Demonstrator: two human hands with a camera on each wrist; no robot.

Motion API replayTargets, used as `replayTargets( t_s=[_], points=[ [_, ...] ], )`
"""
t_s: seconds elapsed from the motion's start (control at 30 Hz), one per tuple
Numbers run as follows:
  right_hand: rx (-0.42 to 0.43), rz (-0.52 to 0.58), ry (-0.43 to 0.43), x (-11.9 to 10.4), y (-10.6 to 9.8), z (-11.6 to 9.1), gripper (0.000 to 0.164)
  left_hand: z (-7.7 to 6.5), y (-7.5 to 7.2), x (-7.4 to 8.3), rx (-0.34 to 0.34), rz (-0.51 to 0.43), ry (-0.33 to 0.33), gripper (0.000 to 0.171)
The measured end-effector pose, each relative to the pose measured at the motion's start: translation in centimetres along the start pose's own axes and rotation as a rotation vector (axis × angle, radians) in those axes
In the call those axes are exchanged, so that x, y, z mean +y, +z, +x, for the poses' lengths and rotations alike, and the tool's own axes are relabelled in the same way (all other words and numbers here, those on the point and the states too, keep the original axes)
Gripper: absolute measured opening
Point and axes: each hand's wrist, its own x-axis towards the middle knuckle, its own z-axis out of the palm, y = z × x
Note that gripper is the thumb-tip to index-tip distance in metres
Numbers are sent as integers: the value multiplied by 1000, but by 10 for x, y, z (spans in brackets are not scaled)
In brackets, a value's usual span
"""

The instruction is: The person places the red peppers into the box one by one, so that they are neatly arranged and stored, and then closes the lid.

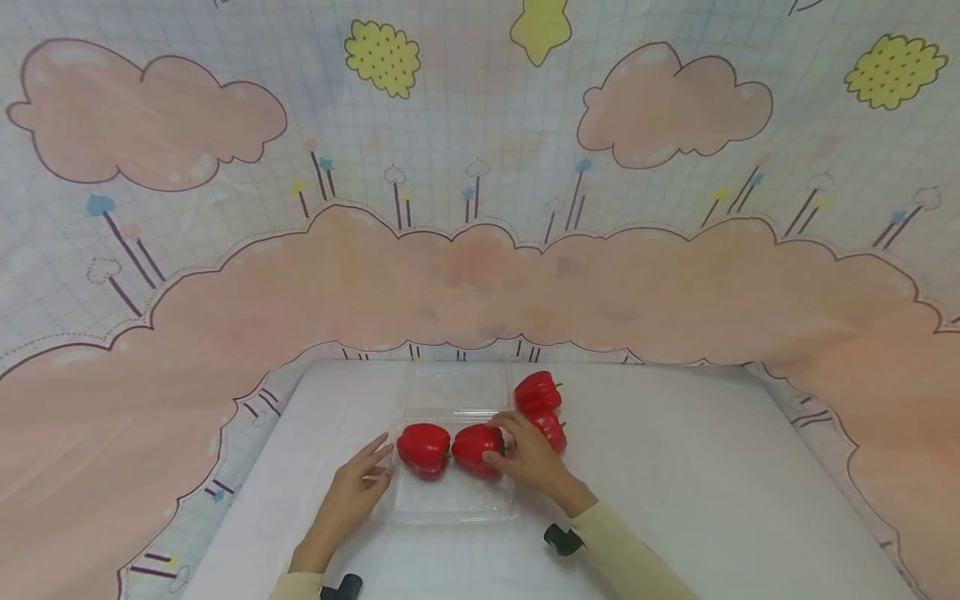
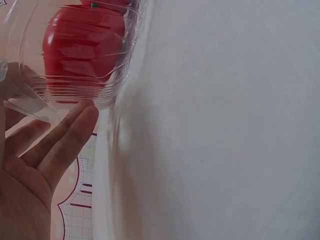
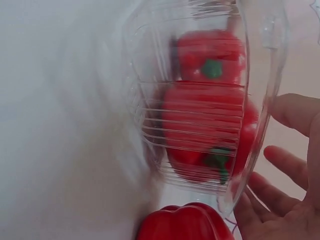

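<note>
A clear plastic clamshell box (image 1: pixel 457 504) lies with its lid (image 1: pixel 457 390) folded back. Two red bell peppers sit in its base: a left pepper (image 1: pixel 423 451) and a right pepper (image 1: pixel 477 450), with a green stem (image 3: pixel 218 159) showing through the wall. My left hand (image 1: pixel 352 487) is at the box's left side, fingers extended, fingertips (image 2: pixel 90 114) by the ribbed wall. Over the box's right rim is my right hand (image 1: pixel 531 457), thumb and fingers spread beside the right pepper. From the right wrist, its fingertips (image 3: pixel 271 151) stand apart from the pepper.
Two more red bell peppers lie right of the box, an upper pepper (image 1: pixel 537 392) and a lower pepper (image 1: pixel 551 429) partly behind my right hand. The white table (image 1: pixel 712 475) meets a cloud-patterned cloth (image 1: pixel 525 292) at its back and sides.
</note>
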Motion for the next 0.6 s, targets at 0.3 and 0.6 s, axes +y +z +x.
replayTargets(
  t_s=[0.3, 0.6],
  points=[
    [20, 98, 27, -4, -9, -6, 50, -1, 1, 1, -9, -2, -9, 46],
    [39, 102, 25, -14, -24, -10, 52, 0, 0, 2, -9, 10, -11, 45]
  ],
)
